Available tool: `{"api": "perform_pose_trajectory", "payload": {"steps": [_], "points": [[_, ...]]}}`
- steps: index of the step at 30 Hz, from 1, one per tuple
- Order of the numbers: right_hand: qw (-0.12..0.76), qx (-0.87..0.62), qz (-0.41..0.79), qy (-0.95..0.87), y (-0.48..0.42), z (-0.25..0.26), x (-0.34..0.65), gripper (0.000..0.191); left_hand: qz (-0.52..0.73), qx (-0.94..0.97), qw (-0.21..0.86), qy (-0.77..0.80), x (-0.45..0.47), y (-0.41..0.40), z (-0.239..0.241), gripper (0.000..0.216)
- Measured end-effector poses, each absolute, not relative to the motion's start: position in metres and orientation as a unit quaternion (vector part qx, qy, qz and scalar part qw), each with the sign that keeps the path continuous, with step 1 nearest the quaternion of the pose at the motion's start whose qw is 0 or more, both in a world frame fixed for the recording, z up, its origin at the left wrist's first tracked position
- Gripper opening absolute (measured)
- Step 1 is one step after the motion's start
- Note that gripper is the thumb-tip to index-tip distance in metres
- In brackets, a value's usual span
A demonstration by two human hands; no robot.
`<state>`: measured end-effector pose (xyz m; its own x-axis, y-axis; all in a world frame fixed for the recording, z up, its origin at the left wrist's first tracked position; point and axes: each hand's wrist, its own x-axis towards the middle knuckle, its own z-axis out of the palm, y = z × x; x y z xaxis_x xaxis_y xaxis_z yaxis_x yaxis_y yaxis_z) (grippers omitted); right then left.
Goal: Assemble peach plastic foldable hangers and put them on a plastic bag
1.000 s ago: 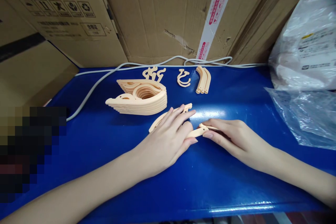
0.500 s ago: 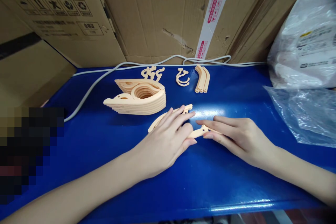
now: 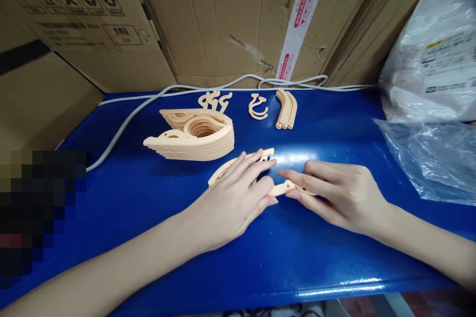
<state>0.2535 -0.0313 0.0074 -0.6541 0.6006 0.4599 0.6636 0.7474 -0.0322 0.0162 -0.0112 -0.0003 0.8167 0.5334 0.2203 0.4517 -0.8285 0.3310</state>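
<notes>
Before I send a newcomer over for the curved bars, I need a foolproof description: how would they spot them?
On the blue table, go to the far edge, below the red-and-white tape. The curved bars lie bunched there, just right of some hooks. Unlike those curling hooks, they are broad and bend gently.

- At ten o'clock, carton (image 3: 85,64): boxed "合格证" (image 3: 122,34) and a pictogram row (image 3: 67,1) (double up-arrows and recycling triangle among them); finer print unreadable.
- At one o'clock, white tape (image 3: 297,39): Chinese lettering on red strips (image 3: 304,0), too small to read.
- Between two and three o'clock, plastic bag (image 3: 412,64): blurred dark print (image 3: 451,57).
</notes>
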Motion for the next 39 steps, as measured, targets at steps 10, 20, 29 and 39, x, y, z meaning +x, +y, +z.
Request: {"api": "perform_pose_trajectory", "payload": {"steps": [10, 20, 29, 39], "points": [[0.214, -0.349, -0.078, -0.909, -0.032, 0.004, 0.254, 0.027, 0.15, 0.95, 0.117, 0.248, 0.016, -0.011, -0.002, 0.029], [0.228, -0.337, -0.114, -0.906, -0.032, 0.004, 0.251, 0.02, 0.145, 0.951, 0.131, 0.239, 0.015, -0.009, -0.003, 0.027], [0.238, -0.249, 0.065, -0.937, -0.029, 0.004, 0.259, 0.044, 0.174, 0.896, 0.287, 0.292, 0.009, -0.01, 0.004, 0.019], [0.189, -0.262, 0.076, -0.943, -0.02, 0.015, 0.262, 0.034, 0.241, 0.871, 0.299, 0.308, 0.009, -0.001, -0.003, 0.038]]}}
